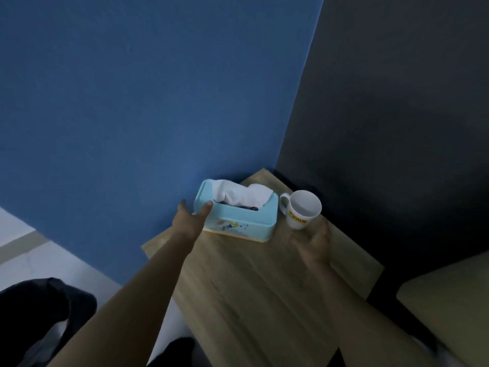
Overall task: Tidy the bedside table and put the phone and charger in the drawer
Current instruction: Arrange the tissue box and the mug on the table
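Light wooden bedside table (246, 287) in the corner between blue wall (132, 102) and dark wall (397, 115). Light-blue rectangular plastic tissue box (238, 221) with white tissue (243, 197) poking out, at the table's far edge. White ceramic mug (301, 209) with yellow label upright just beside the box, right of it. Left hand (189, 221) spread wide, thumb touching the box's left end. Right hand (313, 243) open, cupped, empty, just below the mug. Phone and charger nowhere visible; drawer unseen.
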